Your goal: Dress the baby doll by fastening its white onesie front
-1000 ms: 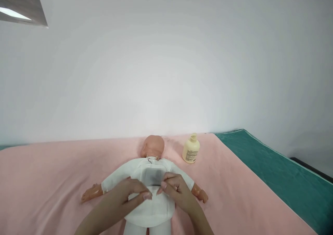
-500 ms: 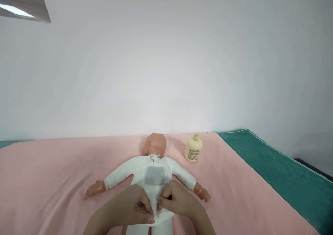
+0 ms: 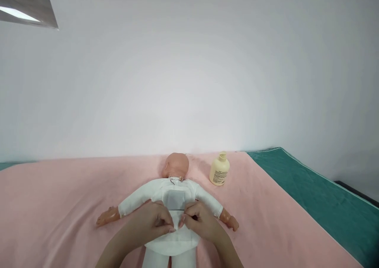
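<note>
So, a soft-bodied doll on its front with two bare hands at its back

OK, so the doll (image 3: 171, 247) lay on the pink sheet (image 3: 281, 220), arms spread wide, the back of its head (image 3: 177, 164) toward the wall (image 3: 189, 82). Both hands were over its lower back: the left hand (image 3: 154, 220) just beside the right hand (image 3: 201, 222), not touching. Each had its fingers curled in toward the thumb like a pinch, but I honestly couldn't tell whether either one had cloth or anything else between the tips. Right above them sat a grey panel (image 3: 175, 200) with a dark line along its lower edge.

Handling-wise, my guess was a light, squishy cloth body that would give under a press, with a harder, slicker head and forearms. If you'd wanted to hold it, the padded torso looked like the best spot, both sides at once. I'd have gone easy on the neck, where a thin dark cord (image 3: 171, 182) showed. Oh, and a cream pump bottle (image 3: 219, 171) stood off beyond its right arm, well clear of both hands
</note>
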Motion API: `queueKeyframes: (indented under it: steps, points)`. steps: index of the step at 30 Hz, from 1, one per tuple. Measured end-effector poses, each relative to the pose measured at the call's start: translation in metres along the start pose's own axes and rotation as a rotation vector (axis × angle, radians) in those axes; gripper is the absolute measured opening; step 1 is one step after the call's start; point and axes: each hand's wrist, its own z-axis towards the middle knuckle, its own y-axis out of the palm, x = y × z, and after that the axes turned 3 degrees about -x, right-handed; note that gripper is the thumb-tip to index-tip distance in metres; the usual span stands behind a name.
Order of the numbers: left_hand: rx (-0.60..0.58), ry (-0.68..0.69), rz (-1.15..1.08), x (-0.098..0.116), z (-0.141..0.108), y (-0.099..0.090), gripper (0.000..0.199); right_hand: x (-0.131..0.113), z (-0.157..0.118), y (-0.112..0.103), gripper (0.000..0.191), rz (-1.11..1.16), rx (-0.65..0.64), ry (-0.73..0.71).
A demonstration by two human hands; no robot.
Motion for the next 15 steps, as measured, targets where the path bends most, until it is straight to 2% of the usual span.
queueKeyframes:
  steps: [3, 9, 15]
  points:
    - [-0.077, -0.008, -0.015, 0.0013, 0.004, 0.0005, 0.018, -0.0017, 0.0014, 0.0002, 0.027, -0.018, 0.007, 0.015]
    - [-0.089, 0.007, -0.047, -0.0026, 0.0049, 0.0059, 0.019, -0.0057, 0.0014, 0.0028, 0.027, -0.059, -0.023, 0.047]
    - [-0.084, 0.018, -0.083, -0.0079, 0.0032, 0.0009, 0.02, 0.0036, 0.0043, 0.0014, 0.029, 0.022, 0.055, -0.034]
